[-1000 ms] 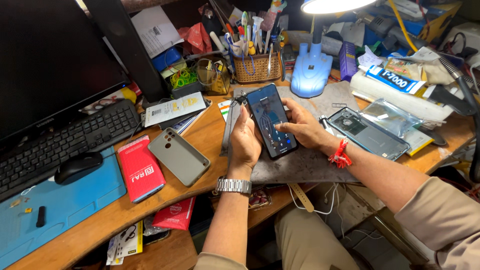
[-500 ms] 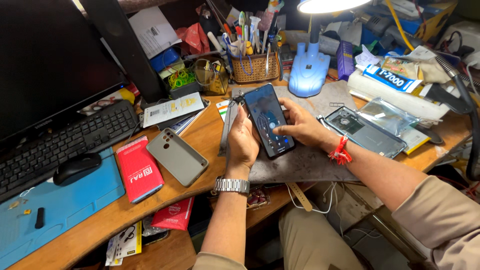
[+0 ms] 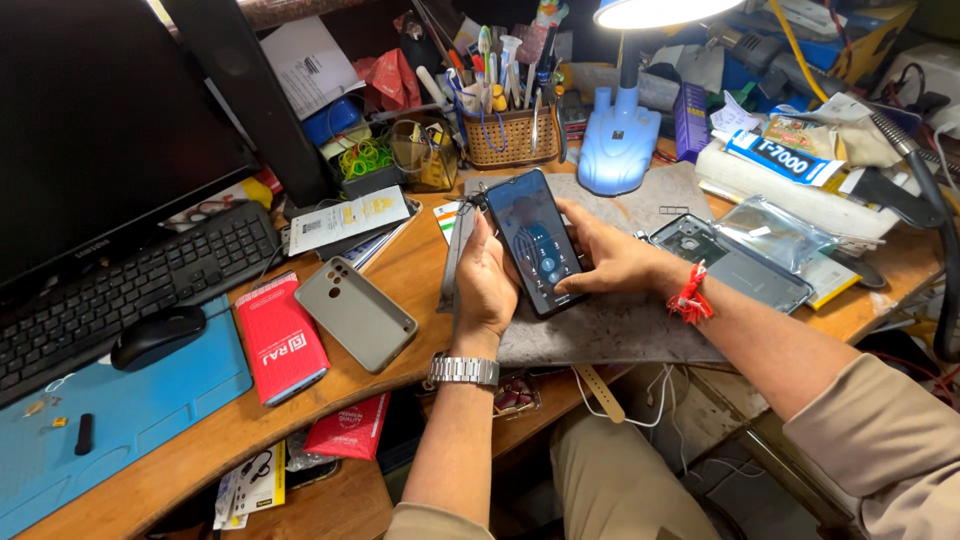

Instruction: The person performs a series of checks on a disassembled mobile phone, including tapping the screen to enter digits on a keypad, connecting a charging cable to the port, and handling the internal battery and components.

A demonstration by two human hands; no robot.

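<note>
I see my left hand [image 3: 487, 285] wrapped around the left edge of a dark smartphone [image 3: 535, 243], fingers curled behind it and thumb along the side, holding it tilted up over the grey work mat [image 3: 610, 325] near the middle of the counter [image 3: 400, 290]. My right hand [image 3: 610, 262] cups the phone's right edge, thumb resting at the lower part of the lit screen, fingers closed behind; both hands clamp the one phone between them. A metal wristwatch [image 3: 463, 371] sits on the left wrist, a red thread band [image 3: 690, 300] on the right. Just left of the mat lies a grey phone case [image 3: 357, 313], back up, and beside that a red box [image 3: 281, 337], close to the counter's front edge. Farther left, a blue mat [image 3: 120, 410] carries a black mouse [image 3: 158, 336], with a black keyboard [image 3: 130, 285] behind it and a dark monitor [image 3: 100, 130] at the far-left corner. Behind the phone stands a wicker basket [image 3: 512, 135] of tools and a blue lamp base [image 3: 620, 145]. To the right of the mat rests an opened phone back shell [image 3: 730, 265], with a clear plastic bag [image 3: 775, 230] just beyond it.
</note>
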